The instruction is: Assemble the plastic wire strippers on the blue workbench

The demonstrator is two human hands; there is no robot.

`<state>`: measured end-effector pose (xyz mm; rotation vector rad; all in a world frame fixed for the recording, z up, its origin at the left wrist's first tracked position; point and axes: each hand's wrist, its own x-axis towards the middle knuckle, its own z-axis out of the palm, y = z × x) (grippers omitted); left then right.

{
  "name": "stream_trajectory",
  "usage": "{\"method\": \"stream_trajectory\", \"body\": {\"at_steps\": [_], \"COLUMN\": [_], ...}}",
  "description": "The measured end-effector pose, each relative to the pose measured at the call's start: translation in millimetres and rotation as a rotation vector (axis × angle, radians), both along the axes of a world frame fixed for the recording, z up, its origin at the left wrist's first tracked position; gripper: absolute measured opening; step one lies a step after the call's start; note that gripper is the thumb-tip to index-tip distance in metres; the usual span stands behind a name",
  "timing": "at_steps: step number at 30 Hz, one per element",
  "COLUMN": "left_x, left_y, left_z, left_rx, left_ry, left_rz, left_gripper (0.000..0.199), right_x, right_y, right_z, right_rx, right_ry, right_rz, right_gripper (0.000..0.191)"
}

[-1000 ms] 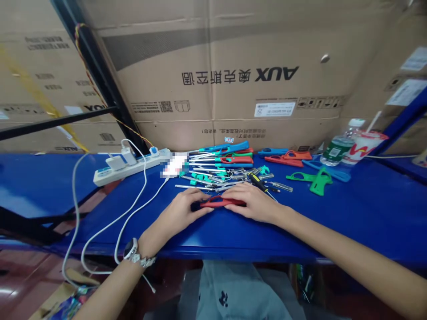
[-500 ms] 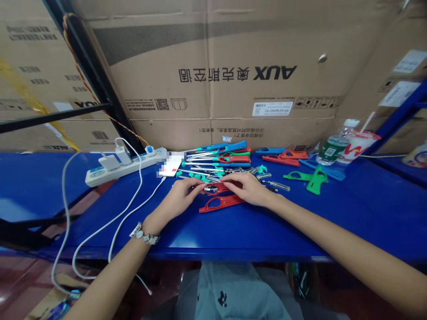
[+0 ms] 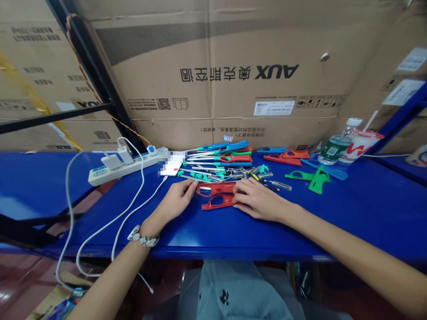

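Observation:
Two red plastic lighter casing halves lie one behind the other on the blue table. The rear red half [image 3: 220, 188] has a long opening and small parts set inside it; my left hand [image 3: 178, 200] pinches its left end. My right hand [image 3: 256, 198] is closed over the right end of the front red half [image 3: 216, 202], thumb at its near edge, fingers also covering the right end of the rear one. Just behind lies a pile of stick lighters [image 3: 235, 158] and loose metal and teal lighter parts [image 3: 203, 173]. A yellow-and-black tool [image 3: 255, 176] shows behind my right hand.
On the right lie green casing halves [image 3: 316, 178] and orange ones [image 3: 295, 154], near a water bottle [image 3: 336, 144] and a paper cup [image 3: 362, 144]. A power strip [image 3: 130, 166], white cables [image 3: 142, 200] and a white phone-like device [image 3: 175, 166] are on the left. Cardboard boxes [image 3: 213, 44] stand behind.
My right hand has moved from the rear red half to the right end of the front one. The rear half now shows more fully, its left end still in my left hand.

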<state>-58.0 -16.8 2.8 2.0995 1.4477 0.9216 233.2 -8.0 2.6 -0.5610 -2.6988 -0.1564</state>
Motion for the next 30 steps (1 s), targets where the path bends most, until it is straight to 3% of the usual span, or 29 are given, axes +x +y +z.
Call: {"method": "stream_trajectory", "body": {"at_steps": [3, 8, 11, 17, 20, 23, 27, 30], "left_x": [-3.2, -2.3, 5.0, 12.6, 12.8, 21.0, 43.6, 54.6], "left_y": [-1.9, -5.2, -7.7, -7.9, 12.8, 49.5, 93.8, 109.1], "left_z": [-0.1, -2.7, -3.4, 2.3, 8.8, 17.9, 28.2, 31.3], "left_rx": [-0.012, -0.05, -0.003, 0.182, 0.322, 0.408, 0.322, 0.297], "left_ry": [0.022, 0.101, 0.201, 0.357, 0.336, 0.418, 0.705, 0.768], "left_rz": [0.005, -0.087, -0.154, -0.177, -0.171, -0.185, -0.202, -0.227], "left_gripper": [0.045, 0.043, 0.041, 0.026, 0.026, 0.018, 0.021, 0.018], "right_x": [1.5, 15.8, 16.8, -5.7, -12.1, -11.8, -7.4, -2.6], "right_y": [-1.9, 9.2, 38.6, 117.7, 138.0, 139.3, 122.5, 106.3], "right_z": [4.4, 21.3, 27.6, 22.4, 19.8, 18.2, 15.2, 12.7], "right_rx": [0.132, 0.151, 0.145, 0.065, 0.058, 0.049, 0.048, 0.006], "right_ry": [0.015, 0.248, 0.28, 0.06, -0.032, -0.032, 0.073, 0.125], "right_rz": [0.079, 0.102, -0.016, -0.275, -0.304, -0.331, -0.347, -0.343], "right_gripper": [0.02, 0.013, 0.016, 0.02, 0.019, 0.016, 0.017, 0.015]}}
